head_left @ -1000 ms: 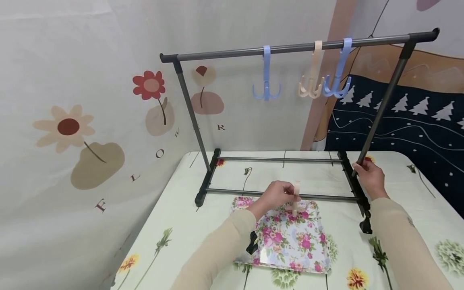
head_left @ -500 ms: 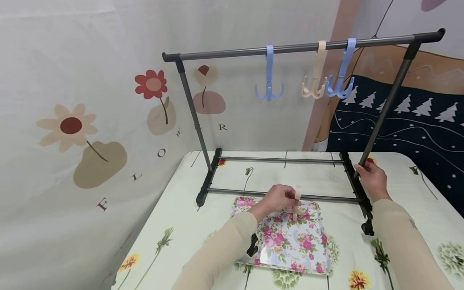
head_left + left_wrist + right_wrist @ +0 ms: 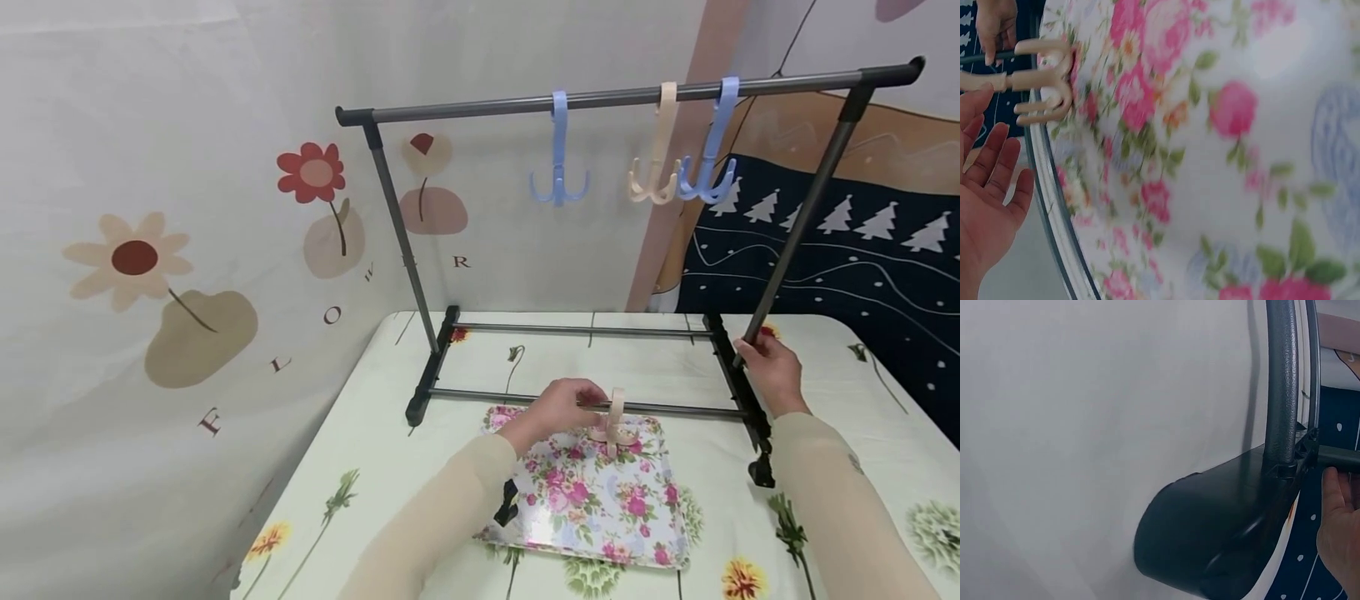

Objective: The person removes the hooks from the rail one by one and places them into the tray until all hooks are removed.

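A beige multi-prong hook (image 3: 617, 412) hangs over the front bar (image 3: 682, 410) of a dark metal rack's base, prongs low against a glossy floral-printed flat square (image 3: 592, 508). Just left of the hook is my left hand (image 3: 558, 408). In the left wrist view its fingers are loosely extended, one fingertip right at the hook's stem (image 3: 997, 81). My right hand (image 3: 772, 375) grips the foot of the rack's right post (image 3: 798, 221). In the right wrist view that hand (image 3: 1342, 525) is partly cut off at the edge, beside the black base piece (image 3: 1210, 531).
Two blue hooks, one on the left (image 3: 558, 158) and one on the right (image 3: 708, 158), hang from the top rail (image 3: 472, 108) with a beige hook (image 3: 658, 158) between them. The flower-print tablecloth (image 3: 360, 467) meets printed wall cloths at the back.
My left hand has released the beige hook and drawn slightly left; the hook now hangs on the front bar. My right hand keeps its grip on the post.
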Demonstrator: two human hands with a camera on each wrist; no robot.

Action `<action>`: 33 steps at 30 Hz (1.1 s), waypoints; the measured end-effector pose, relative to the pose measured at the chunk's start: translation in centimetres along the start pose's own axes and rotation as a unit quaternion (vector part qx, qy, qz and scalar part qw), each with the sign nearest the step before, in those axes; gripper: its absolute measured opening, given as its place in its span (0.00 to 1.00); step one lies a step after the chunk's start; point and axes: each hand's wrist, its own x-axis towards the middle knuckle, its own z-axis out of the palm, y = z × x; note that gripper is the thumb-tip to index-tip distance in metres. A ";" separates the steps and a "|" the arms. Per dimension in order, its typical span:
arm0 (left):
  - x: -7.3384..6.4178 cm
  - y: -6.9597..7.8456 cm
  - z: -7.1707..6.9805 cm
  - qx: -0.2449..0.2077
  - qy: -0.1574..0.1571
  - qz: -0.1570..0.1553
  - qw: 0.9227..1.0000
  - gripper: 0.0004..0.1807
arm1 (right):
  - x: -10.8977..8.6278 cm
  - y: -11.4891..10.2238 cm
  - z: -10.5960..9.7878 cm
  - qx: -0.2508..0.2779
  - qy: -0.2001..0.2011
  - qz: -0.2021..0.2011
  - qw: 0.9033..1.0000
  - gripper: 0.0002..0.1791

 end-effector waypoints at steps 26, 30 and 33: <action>-0.7 2.2 -7.3 -0.021 0.101 0.014 0.995 0.13 | -0.1 0.1 0.2 -0.009 0.002 -0.013 1.000 0.29; -0.7 2.1 -7.3 -0.025 0.100 0.017 0.994 0.12 | 0.0 0.1 0.1 -0.002 -0.010 -0.001 1.000 0.30; -0.6 2.1 -7.3 -0.026 0.100 0.021 0.994 0.12 | -0.1 0.0 0.0 0.005 -0.016 0.006 1.000 0.31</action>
